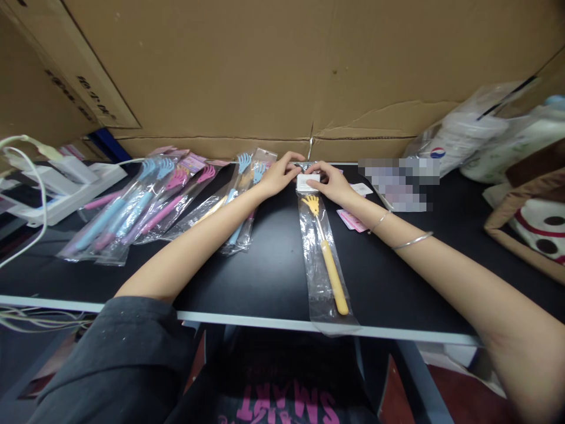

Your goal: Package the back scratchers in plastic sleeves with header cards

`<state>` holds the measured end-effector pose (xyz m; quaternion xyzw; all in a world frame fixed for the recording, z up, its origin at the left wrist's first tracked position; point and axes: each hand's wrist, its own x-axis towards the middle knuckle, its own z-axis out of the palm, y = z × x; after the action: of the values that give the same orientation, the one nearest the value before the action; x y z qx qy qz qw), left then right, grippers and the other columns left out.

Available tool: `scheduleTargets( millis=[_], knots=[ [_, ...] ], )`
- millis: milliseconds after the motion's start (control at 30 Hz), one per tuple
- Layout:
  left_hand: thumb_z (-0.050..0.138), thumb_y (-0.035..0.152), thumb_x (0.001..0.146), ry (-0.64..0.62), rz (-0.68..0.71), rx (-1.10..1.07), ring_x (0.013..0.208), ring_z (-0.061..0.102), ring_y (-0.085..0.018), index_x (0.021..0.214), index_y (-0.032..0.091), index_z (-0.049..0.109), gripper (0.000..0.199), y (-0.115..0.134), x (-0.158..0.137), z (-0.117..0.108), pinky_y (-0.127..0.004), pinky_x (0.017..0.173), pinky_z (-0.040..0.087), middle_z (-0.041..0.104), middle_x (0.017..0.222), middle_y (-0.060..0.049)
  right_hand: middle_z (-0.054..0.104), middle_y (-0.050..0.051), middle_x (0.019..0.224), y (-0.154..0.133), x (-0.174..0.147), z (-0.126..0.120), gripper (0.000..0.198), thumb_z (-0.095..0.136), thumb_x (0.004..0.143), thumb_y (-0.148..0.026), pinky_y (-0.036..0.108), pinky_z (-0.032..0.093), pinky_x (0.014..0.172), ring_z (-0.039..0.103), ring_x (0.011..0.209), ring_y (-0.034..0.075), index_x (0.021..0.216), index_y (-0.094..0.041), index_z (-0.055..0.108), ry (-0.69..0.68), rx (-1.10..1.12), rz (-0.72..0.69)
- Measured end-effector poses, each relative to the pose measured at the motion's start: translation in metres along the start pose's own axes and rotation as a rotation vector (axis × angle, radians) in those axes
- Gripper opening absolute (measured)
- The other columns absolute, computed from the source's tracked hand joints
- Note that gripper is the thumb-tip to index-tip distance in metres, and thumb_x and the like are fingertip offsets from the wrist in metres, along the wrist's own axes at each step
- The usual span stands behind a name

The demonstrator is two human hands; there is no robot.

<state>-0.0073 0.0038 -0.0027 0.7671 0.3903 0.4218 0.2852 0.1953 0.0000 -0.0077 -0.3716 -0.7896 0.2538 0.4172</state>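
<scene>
"Dark shirt (282, 397) is filling six o'clock; where's the yellow scratcher (325, 249)?"
"Lying at five o'clock; probably light, stiff, its film (316, 288) slippery: grasp the handle (334, 280). Right hand (333, 184) is pinching a white card (304, 185); left hand's (279, 176) curling, grip unclear."

Power strip (82, 196) left, cup (468, 138) (Pepsi-marked) right.

- On my dark top (286, 365), pink lettering, of which I make out "SMART"; the rest is faint or cut off.
- On the plastic cup (457, 138), a round Pepsi emblem, red, white and blue.
- On the cardboard (35, 44), dark characters too blurred for me to read.
</scene>
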Motion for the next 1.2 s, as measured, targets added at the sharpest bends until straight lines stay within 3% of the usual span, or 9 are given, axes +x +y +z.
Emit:
scheduleTargets(
  millis=[167,300,400,567,833,967,1200],
  knots=[
    [0.062,0.014,0.087,-0.043,-0.001,-0.036,0.081,0.066,-0.012,0.121,0.019,0.053,0.036,-0.002,-0.0001,-0.0002,-0.029,0.085,0.049,0.07,0.085,0.001,0.067,0.003,0.099,0.0021,-0.0002,-0.0014,0.023,0.071,0.075,-0.022,0.037,0.049,0.082,0.06,0.09,0.021,0.096,-0.023,0.062,0.016,0.006,0.0],
    [0.062,0.01,0.083,-0.02,0.02,-0.041,0.081,0.067,-0.011,0.13,0.02,0.047,0.05,-0.0022,0.0,0.0011,-0.029,0.085,0.05,0.071,0.086,0.001,0.063,0.002,0.096,0.0052,-0.0011,-0.0021,0.043,0.072,0.076,-0.023,0.036,0.049,0.08,0.059,0.089,0.02,0.116,-0.027,0.056,0.041,0.031,0.019],
    [0.062,0.01,0.083,-0.008,0.014,-0.022,0.082,0.068,-0.011,0.136,0.018,0.042,0.058,-0.0005,-0.0006,0.0016,-0.029,0.085,0.05,0.072,0.087,0.0,0.063,-0.001,0.086,0.0048,-0.0017,-0.0014,0.046,0.07,0.079,-0.023,0.037,0.05,0.082,0.06,0.082,0.019,0.121,-0.029,0.052,0.067,0.065,0.068],
    [0.057,0.009,0.084,-0.034,0.009,-0.004,0.083,0.068,-0.01,0.127,0.016,0.049,0.045,0.002,-0.001,0.0009,-0.027,0.085,0.05,0.072,0.089,-0.001,0.062,-0.003,0.077,0.0011,-0.0009,-0.0001,0.024,0.064,0.08,-0.017,0.034,0.048,0.079,0.058,0.073,0.016,0.101,-0.025,0.055,0.058,0.095,0.091],
    [0.044,0.006,0.084,-0.058,-0.033,-0.041,0.076,0.065,-0.01,0.116,0.02,0.054,0.036,0.0041,-0.0003,-0.0019,-0.03,0.09,0.053,0.071,0.093,-0.001,0.063,0.0,0.082,0.0012,0.0015,-0.0018,0.006,0.058,0.08,-0.018,0.035,0.046,0.082,0.058,0.081,0.018,0.083,-0.023,0.058,0.027,0.092,0.035],
    [0.05,0.017,0.091,-0.053,-0.017,-0.056,0.076,0.065,-0.011,0.113,0.019,0.054,0.023,0.0046,-0.0012,-0.0014,-0.028,0.086,0.052,0.069,0.089,0.0,0.065,0.002,0.085,0.0034,0.0022,-0.001,0.006,0.055,0.081,-0.021,0.037,0.046,0.084,0.058,0.083,0.019,0.082,-0.023,0.06,0.025,0.08,0.03],
    [0.056,0.009,0.084,-0.025,0.032,-0.027,0.075,0.063,-0.009,0.113,0.018,0.055,0.03,0.0032,-0.0015,0.0015,-0.025,0.079,0.047,0.068,0.084,0.001,0.069,0.003,0.091,-0.0036,0.0009,-0.0033,0.019,0.047,0.075,-0.017,0.042,0.047,0.095,0.062,0.095,0.023,0.076,-0.023,0.064,0.04,0.147,0.07]
  ],
)
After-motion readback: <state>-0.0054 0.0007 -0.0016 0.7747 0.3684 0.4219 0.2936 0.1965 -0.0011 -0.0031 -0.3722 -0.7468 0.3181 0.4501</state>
